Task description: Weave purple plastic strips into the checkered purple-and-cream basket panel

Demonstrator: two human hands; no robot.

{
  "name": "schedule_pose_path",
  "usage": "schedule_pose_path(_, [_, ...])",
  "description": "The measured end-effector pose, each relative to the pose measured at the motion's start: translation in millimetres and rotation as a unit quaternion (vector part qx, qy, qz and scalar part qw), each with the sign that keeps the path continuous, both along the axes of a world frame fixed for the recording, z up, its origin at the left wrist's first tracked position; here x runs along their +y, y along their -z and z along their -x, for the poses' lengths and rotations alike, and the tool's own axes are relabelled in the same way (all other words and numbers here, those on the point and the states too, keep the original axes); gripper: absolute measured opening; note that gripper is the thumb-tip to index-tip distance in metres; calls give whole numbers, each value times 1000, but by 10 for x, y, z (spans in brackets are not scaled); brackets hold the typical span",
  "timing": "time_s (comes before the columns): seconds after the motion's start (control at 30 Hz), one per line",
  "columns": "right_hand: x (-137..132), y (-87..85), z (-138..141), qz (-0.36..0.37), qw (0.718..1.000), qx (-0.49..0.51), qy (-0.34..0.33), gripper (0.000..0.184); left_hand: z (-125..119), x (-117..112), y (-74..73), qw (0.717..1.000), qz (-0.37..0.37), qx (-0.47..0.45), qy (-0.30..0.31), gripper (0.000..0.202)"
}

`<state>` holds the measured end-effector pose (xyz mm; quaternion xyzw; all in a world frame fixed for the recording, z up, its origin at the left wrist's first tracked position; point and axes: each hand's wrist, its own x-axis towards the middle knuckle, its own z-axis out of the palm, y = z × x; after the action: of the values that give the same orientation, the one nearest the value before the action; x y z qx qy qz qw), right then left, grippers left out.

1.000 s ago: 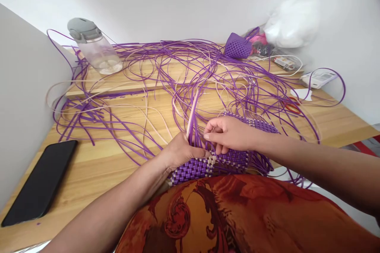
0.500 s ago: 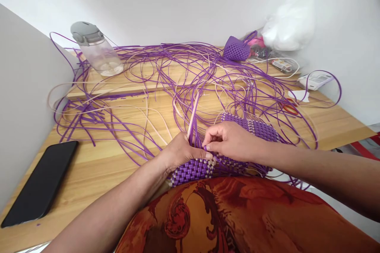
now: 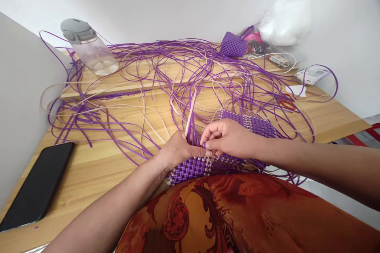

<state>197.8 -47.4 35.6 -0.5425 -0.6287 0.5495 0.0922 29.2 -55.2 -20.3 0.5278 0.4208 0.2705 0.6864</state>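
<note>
A woven purple and beige piece lies against my clothed lap at the table's near edge. My left hand is closed on its upper edge, thumb pressed along the weave, with upright purple and beige strips rising beside the fingers. Close by, my right hand pinches a purple strip between thumb and forefinger. The two hands nearly touch. Behind the right hand, another part of the purple weave with pale bands shows; the right hand and forearm cover some of it.
Long loose purple and beige strips tangle over the table. A grey-lidded bottle stands back left, a black phone front left. At the right are a small purple woven pouch, a white plastic bag and orange-handled scissors.
The view has shifted slightly, so the table things sit a little further left. Both hands keep nearly the same hold, with small movement of the right fingers at the strip.
</note>
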Motion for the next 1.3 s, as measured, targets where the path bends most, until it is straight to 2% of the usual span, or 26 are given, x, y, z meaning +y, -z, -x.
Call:
schedule_pose_path(0.13, [-49, 49, -48, -53, 998, -9, -23, 12, -6, -23, -13, 999, -22, 30, 6, 33])
schedule_pose_path(0.3, [-77, 28, -51, -157, 983, -60, -78, 13, -22, -27, -16, 995, -58, 85, 4, 25])
schedule_pose_path(0.47, [-63, 25, -49, -199, 973, -82, -88, 17, -34, -13, 31, 985, -107, 135, -1, 28])
schedule_pose_path(0.57, [-28, 32, -74, -234, 961, -92, -117, 18, -28, -15, 52, 985, -115, 130, 5, 27])
schedule_pose_path(0.63, [16, 33, -95, -218, 963, -91, -132, 20, -26, -26, 37, 987, -103, 124, 8, 24])
schedule_pose_path(0.77, [130, 41, -86, -134, 980, -97, -110, 17, -39, -62, -39, 990, -65, 125, 9, 20])
schedule_pose_path(0.87, [200, 65, -38, -138, 976, -115, -127, 14, -51, -77, -77, 990, -62, 123, 1, 19])
schedule_pose_path(0.93, [226, 72, -35, -129, 978, -116, -114, 12, -53, -73, -81, 990, -64, 124, -1, 19])
schedule_pose_path(1.03, [217, 19, -119, -60, 991, -99, -69, 7, -50, -54, -66, 993, -58, 107, 3, 16])
schedule_pose_path(1.13, [145, -88, -217, 15, 995, -49, -91, 6, -43, -37, -44, 997, -34, 75, 7, 18])
schedule_pose_path(1.23, [76, -124, -177, 7, 987, 29, -159, 6, -39, -37, -32, 997, -23, 72, 14, 16])
schedule_pose_path(1.3, [84, -82, -79, -26, 985, 57, -161, 8, -40, -45, -27, 996, -38, 75, 11, 16])
